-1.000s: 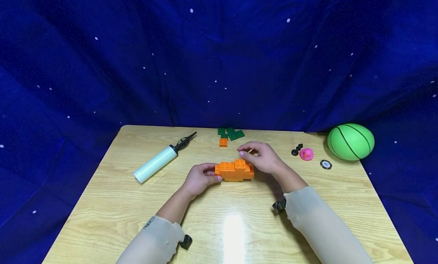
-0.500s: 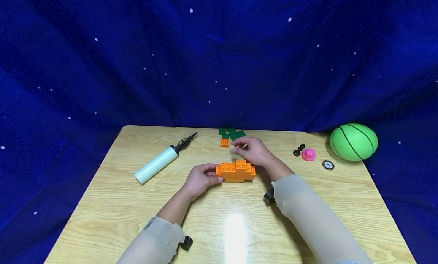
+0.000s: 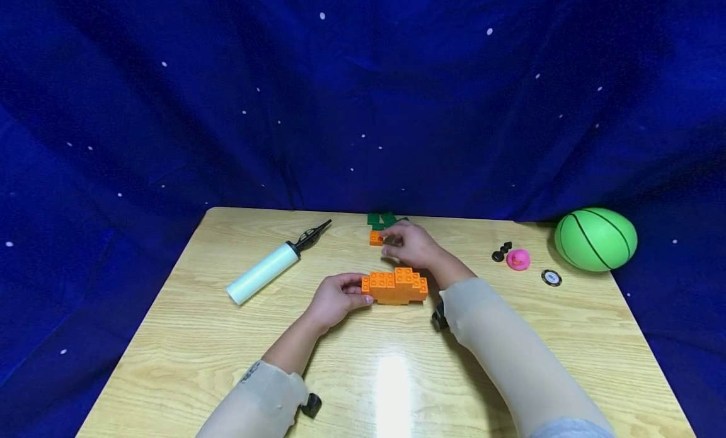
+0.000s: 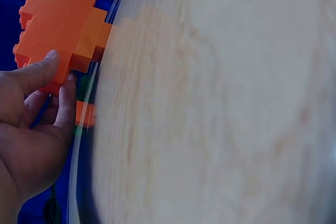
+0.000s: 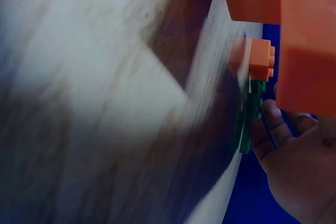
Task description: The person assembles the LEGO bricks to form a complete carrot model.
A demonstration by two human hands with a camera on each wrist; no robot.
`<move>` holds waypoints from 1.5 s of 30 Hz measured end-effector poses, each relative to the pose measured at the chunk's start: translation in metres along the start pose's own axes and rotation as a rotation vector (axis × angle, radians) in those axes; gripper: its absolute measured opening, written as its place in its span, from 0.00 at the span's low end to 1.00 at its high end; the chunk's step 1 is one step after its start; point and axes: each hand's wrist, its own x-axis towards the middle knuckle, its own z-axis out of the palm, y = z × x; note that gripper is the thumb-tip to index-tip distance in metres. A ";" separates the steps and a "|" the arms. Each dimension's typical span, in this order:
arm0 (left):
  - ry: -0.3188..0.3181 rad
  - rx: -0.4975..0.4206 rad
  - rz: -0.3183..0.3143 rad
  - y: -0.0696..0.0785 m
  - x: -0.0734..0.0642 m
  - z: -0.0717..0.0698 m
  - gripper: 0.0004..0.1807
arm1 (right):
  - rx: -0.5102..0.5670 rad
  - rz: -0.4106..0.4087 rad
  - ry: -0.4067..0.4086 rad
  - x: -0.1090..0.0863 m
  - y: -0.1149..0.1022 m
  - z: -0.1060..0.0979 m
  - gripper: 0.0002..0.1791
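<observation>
An assembly of orange toy building bricks [image 3: 393, 289] stands at the middle of the table. My left hand [image 3: 331, 301] grips its left end, thumb on the near face, as the left wrist view shows with the hand [image 4: 39, 135] and the stepped build [image 4: 58, 24]. Beyond the build, my right hand [image 3: 413, 244] reaches over the table with thumb and fingers spread. Its index fingertip overlaps a loose orange brick [image 3: 374, 238] in the head view. In the right wrist view, this brick [image 5: 259, 59] stands in front of the relaxed fingers, and the build blocks the upper right.
Several green bricks [image 3: 373, 219] lie behind the loose orange one. A hand pump [image 3: 263, 273] lies at left. To the right are a black pawn-like piece [image 3: 498, 256], a pink rubber duck [image 3: 518, 259], a poker chip [image 3: 551, 278] and a green ball [image 3: 595, 239] by the table's edge.
My right hand has left the orange build and moved away and leftward to the loose orange brick. My left hand keeps its grip; the whole scene shifts slightly rightward in the head view.
</observation>
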 end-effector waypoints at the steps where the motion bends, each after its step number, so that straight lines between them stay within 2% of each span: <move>1: -0.003 0.000 0.001 0.000 0.000 0.001 0.28 | -0.015 0.008 -0.004 0.000 0.001 0.000 0.23; 6: -0.007 0.001 0.002 0.002 -0.001 0.006 0.28 | -0.118 0.028 -0.030 0.003 0.004 -0.001 0.26; 11: 0.012 0.003 -0.002 0.002 -0.002 0.007 0.27 | -0.170 0.012 -0.041 0.007 0.002 0.001 0.23; 19: 0.043 -0.012 0.005 -0.003 -0.016 -0.012 0.27 | -0.193 -0.021 -0.043 0.015 -0.014 0.014 0.12; 23: 0.060 -0.015 -0.006 -0.005 -0.019 -0.019 0.28 | -0.198 -0.002 -0.043 0.015 -0.015 0.015 0.09; 27: 0.047 -0.013 -0.013 -0.004 -0.017 -0.018 0.29 | -0.174 0.019 -0.017 0.009 -0.012 0.008 0.09; 37: 0.027 -0.003 -0.012 -0.002 -0.008 -0.005 0.28 | -0.086 0.050 0.017 -0.018 -0.011 -0.019 0.14; 45: 0.008 0.007 -0.006 0.001 0.000 0.003 0.28 | -0.108 0.043 0.033 -0.033 -0.013 -0.034 0.19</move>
